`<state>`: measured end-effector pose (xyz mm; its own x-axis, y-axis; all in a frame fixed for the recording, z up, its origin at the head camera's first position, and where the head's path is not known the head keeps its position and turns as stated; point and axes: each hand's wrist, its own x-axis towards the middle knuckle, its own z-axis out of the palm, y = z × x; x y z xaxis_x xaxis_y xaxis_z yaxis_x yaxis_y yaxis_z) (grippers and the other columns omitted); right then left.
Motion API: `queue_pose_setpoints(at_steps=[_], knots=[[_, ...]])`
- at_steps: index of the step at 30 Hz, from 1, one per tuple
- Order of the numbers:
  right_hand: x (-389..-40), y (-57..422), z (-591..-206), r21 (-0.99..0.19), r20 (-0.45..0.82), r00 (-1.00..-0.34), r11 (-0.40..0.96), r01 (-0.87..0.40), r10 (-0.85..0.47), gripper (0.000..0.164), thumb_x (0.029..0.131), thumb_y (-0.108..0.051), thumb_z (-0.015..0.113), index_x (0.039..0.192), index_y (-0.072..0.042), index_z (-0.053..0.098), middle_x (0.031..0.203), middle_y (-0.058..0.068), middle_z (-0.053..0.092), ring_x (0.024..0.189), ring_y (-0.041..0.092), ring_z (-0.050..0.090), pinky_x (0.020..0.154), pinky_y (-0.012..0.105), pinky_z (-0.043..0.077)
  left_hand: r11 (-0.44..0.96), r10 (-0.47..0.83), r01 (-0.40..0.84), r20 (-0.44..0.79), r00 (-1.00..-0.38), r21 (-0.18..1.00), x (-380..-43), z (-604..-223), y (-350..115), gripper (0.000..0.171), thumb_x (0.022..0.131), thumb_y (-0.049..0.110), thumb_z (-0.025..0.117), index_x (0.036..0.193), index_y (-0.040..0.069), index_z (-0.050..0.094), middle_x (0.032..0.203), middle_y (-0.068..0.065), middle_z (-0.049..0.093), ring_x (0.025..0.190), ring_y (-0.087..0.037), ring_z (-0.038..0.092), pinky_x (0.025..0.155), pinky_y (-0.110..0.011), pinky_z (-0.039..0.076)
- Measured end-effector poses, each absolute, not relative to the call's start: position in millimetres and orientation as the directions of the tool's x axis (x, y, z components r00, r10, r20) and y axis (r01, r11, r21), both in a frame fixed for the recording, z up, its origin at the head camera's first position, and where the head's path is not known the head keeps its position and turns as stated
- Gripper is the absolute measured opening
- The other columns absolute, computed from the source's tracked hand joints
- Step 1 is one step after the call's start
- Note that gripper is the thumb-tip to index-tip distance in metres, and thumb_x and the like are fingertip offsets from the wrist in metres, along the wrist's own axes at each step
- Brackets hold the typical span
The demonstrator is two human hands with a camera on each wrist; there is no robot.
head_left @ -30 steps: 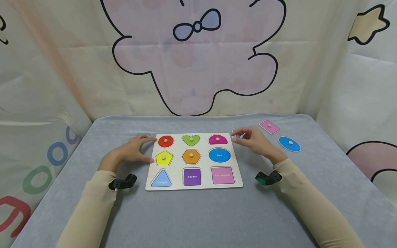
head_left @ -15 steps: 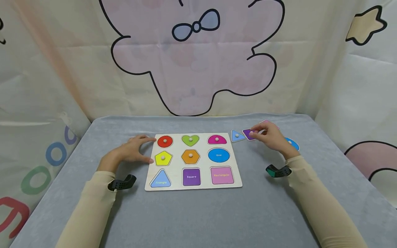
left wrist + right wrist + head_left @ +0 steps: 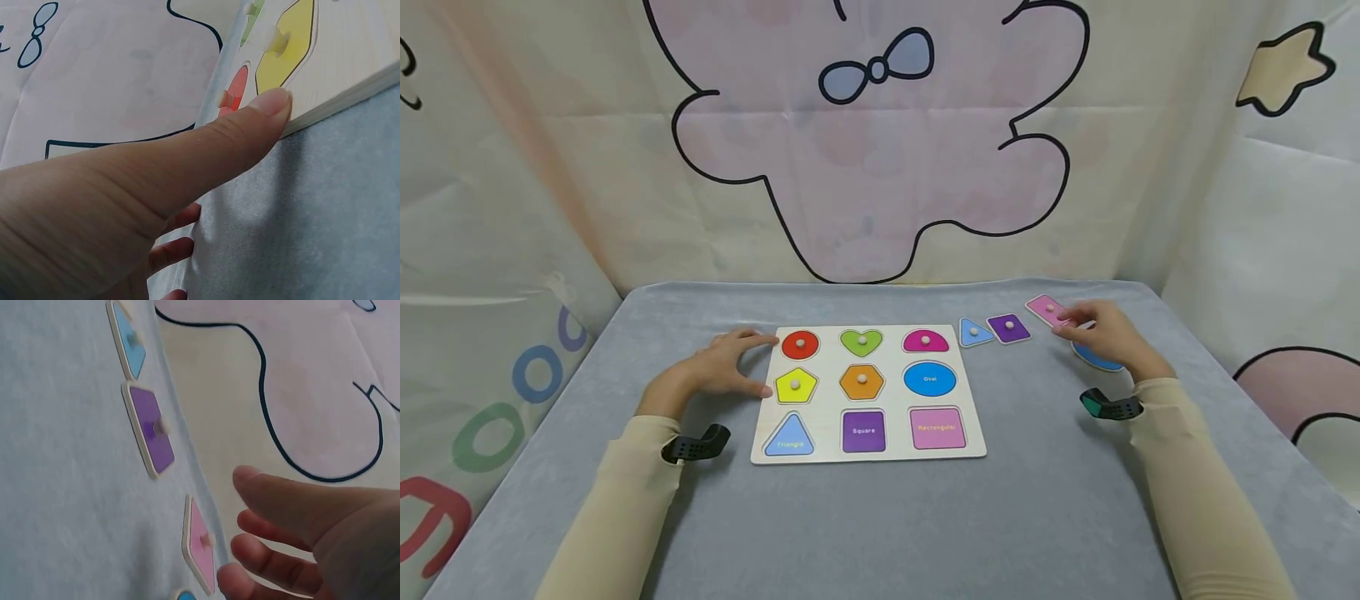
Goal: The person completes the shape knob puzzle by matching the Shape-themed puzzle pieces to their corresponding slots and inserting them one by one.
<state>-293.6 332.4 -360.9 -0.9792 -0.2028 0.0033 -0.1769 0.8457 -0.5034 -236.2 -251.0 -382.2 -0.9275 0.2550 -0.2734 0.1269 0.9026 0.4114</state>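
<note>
A white wooden shape-puzzle board (image 3: 827,421) lies on the table. My left hand (image 3: 718,367) rests at its left edge, fingers spread; the thumb (image 3: 265,115) touches the rim in the left wrist view. Off to the right, my right hand (image 3: 1108,333) hovers by the pink rectangle piece (image 3: 1045,309) and partly covers the blue oval piece (image 3: 1097,360). In the right wrist view the thumb and fingers are apart, near the pink piece's knob, with nothing between them. A blue triangle piece (image 3: 974,332) and a purple square piece (image 3: 1009,328) lie beside the board's upper right corner.
Red circle (image 3: 801,344), green heart (image 3: 861,342), magenta half-circle (image 3: 926,341), yellow pentagon (image 3: 796,385) and orange hexagon (image 3: 862,382) pieces sit in the board with knobs showing. Grey cloth (image 3: 865,533) covers the table. A printed curtain (image 3: 865,167) hangs behind.
My right hand has let go of the blue triangle and moved right, past the purple square, to the pink rectangle and blue oval. The purple square is now uncovered. My left hand stays put.
</note>
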Motion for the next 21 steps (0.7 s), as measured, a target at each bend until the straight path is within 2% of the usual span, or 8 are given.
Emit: queue_pose_setpoints(at_steps=[3,5,10,21], knots=[[-294,343,-362,-0.489,-0.035,-0.980,0.858,-0.156,-0.198,0.052,0.098,-0.035,0.066,0.130,0.006,0.062,0.116,0.027,0.063,0.112,0.040,0.053,0.087,0.043,0.049,0.903,0.256,0.130,-0.269,-0.928,0.410,-236,-382,-252,0.092,0.079,0.049,0.083,0.155,0.021,0.041,0.162,-0.025,0.026,0.143,-0.051,0.025,0.110,-0.077,0.029],[-293,350,-363,-0.484,-0.048,-0.982,0.864,-0.139,-0.184,0.054,0.099,-0.037,0.065,0.131,0.005,0.061,0.118,0.028,0.061,0.114,0.041,0.052,0.086,0.041,0.050,0.903,0.255,0.129,-0.270,-0.928,0.411,-235,-383,-252,0.092,0.079,0.049,0.083,0.155,0.021,0.041,0.162,-0.025,0.026,0.143,-0.052,0.026,0.110,-0.077,0.029],[-290,364,-363,-0.504,-0.095,-0.987,0.861,-0.065,-0.130,0.055,0.099,-0.037,0.065,0.132,0.007,0.059,0.120,0.029,0.059,0.108,0.037,0.051,0.074,0.027,0.047,0.905,0.248,0.119,-0.278,-0.928,0.409,-234,-384,-250,0.091,0.079,0.048,0.083,0.155,0.021,0.040,0.162,-0.024,0.026,0.144,-0.052,0.025,0.110,-0.077,0.028],[-287,380,-360,-0.482,-0.201,-0.976,0.876,0.028,-0.080,0.046,0.096,-0.025,0.069,0.121,0.012,0.062,0.106,0.026,0.064,0.099,0.035,0.053,0.076,0.036,0.050,0.909,0.243,0.119,-0.275,-0.930,0.399,-234,-380,-250,0.091,0.080,0.049,0.082,0.156,0.022,0.040,0.163,-0.023,0.026,0.144,-0.051,0.026,0.110,-0.078,0.028]])
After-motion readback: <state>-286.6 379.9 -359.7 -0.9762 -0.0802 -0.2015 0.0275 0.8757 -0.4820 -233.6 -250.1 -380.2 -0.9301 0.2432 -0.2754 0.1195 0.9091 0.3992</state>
